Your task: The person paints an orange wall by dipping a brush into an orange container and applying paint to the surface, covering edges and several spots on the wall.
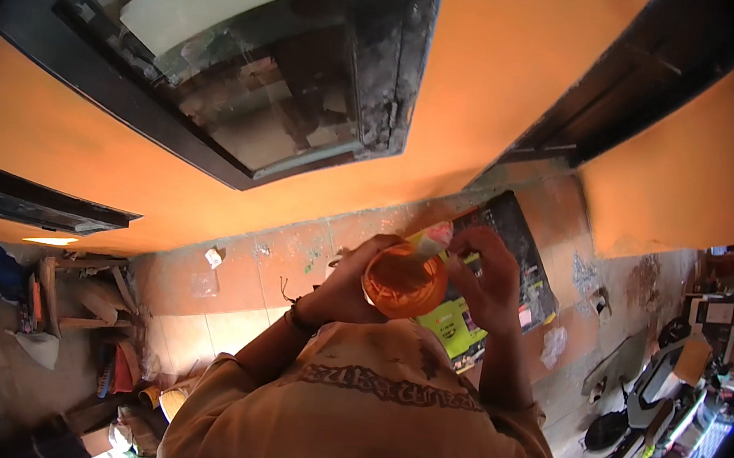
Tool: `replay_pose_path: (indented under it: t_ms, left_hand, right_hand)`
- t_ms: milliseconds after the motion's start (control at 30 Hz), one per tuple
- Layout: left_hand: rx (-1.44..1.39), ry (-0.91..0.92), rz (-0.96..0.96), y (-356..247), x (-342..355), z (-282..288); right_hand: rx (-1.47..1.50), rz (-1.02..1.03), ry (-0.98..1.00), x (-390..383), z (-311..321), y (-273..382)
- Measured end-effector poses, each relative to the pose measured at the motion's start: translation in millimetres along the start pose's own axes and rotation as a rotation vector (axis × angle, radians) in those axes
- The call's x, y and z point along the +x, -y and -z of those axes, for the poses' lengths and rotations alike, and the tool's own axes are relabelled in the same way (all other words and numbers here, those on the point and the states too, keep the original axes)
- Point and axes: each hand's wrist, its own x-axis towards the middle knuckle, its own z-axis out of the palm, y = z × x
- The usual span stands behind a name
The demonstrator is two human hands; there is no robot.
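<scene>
My left hand [351, 283] is wrapped round the side of a round orange tub [404, 303], held in front of my chest. Orange streaks coat the tub's inside wall. A slim thing with a yellow body and a crumpled white-and-pink end [435, 238] reaches over the far rim; its kind is not clear. At that end, the bent fingers and thumb of my right hand [489, 278] close in on it from the right. Its lower part dips into the tub, where shadow hides the detail.
Beyond my hands, a dark printed sheet [509, 235] with lime-green patches lies by the orange wall [482, 71]. A dark-framed window [386, 133] juts above. Wooden shelving [89, 322] stands left. Crumpled clear plastic [554, 347] and a grey-and-black motorbike [653, 398] are at right.
</scene>
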Motion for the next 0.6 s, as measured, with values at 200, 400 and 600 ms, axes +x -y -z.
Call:
replay_pose_path:
  t_ms: [200, 400, 600]
  left_hand:
    - [-0.238, 0.113, 0.045, 20.9, 24.9, 29.4]
    - [-0.136, 0.245, -0.038, 26.8, 44.6, 86.3]
    - [-0.073, 0.247, -0.066, 33.7, 51.6, 117.3]
  right_hand:
    - [0.016, -0.083, -0.067, 23.5, -7.1, -22.8]
    - [-0.032, -0.09, 0.016, 66.9, -41.9, -1.2]
    - [-0.28, 0.016, 0.007, 93.6, -67.8, 4.0]
